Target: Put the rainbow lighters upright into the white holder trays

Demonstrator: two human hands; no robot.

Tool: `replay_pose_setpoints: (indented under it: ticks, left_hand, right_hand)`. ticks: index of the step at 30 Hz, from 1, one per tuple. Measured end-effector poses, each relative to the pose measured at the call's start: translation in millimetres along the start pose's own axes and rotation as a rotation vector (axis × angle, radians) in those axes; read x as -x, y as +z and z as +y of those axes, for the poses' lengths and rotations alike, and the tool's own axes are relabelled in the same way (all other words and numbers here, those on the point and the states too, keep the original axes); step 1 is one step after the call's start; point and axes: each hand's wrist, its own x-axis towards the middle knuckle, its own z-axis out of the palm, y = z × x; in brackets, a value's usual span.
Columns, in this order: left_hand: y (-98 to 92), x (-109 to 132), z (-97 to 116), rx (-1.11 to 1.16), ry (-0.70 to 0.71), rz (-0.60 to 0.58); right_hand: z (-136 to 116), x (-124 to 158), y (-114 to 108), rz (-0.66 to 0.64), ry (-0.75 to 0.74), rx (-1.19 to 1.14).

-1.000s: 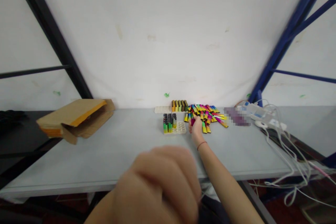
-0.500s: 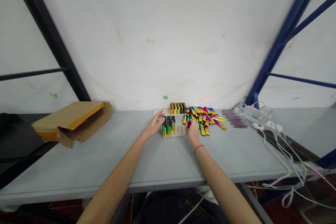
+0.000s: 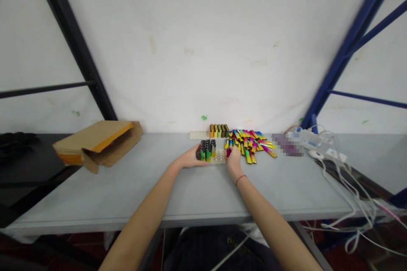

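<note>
A pale tray with round holes (image 3: 218, 157) lies on the table, its left part filled with upright green and yellow lighters (image 3: 206, 152) with black tops. My left hand (image 3: 190, 156) wraps around the tray's left end, thumb along the front. Between that hand and the lighters shows a dark rounded shape I cannot make out. At the tray's right end, my right hand (image 3: 234, 160) is closed on a magenta lighter (image 3: 228, 152), mostly hidden by the fingers. Just beyond it lies a loose pile of shiny multicoloured lighters (image 3: 251, 143).
Behind, a second pale tray (image 3: 199, 135) holds upright lighters (image 3: 219, 131) at its right. An open cardboard box (image 3: 98, 142) lies at the left. To the right are a power strip (image 3: 313, 139), white cables (image 3: 345, 188) and a blurred purple patch. Shelf posts stand on both sides.
My left hand has come down from above the tray and closed around its left end. The right hand stays near the tray's right end with the magenta lighter. The view has shifted slightly.
</note>
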Motion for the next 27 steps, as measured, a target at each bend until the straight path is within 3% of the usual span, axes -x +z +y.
replay_pose_setpoints:
  ticks: [3, 6, 14, 19, 27]
  left_hand:
    - [-2.2, 1, 0, -0.019, -0.007, -0.004]
    - [-2.8, 0, -2, -0.039, -0.019, -0.008]
    - [0.6, 1, -5, -0.034, -0.006, 0.016]
    - [0.7, 1, 1, -0.046, 0.006, 0.014]
    - [1.2, 2, 4, -0.071, -0.013, 0.026]
  right_hand:
    - [-7, 3, 0, 0.069, 0.016, 0.065]
    - [-15, 5, -2, -0.012, 0.027, 0.034]
    - [-38, 8, -6, -0.198, 0.060, -0.435]
    - [-32, 3, -5, -0.217, -0.075, -0.360]
    - [-26, 3, -5, -0.353, -0.121, -0.254]
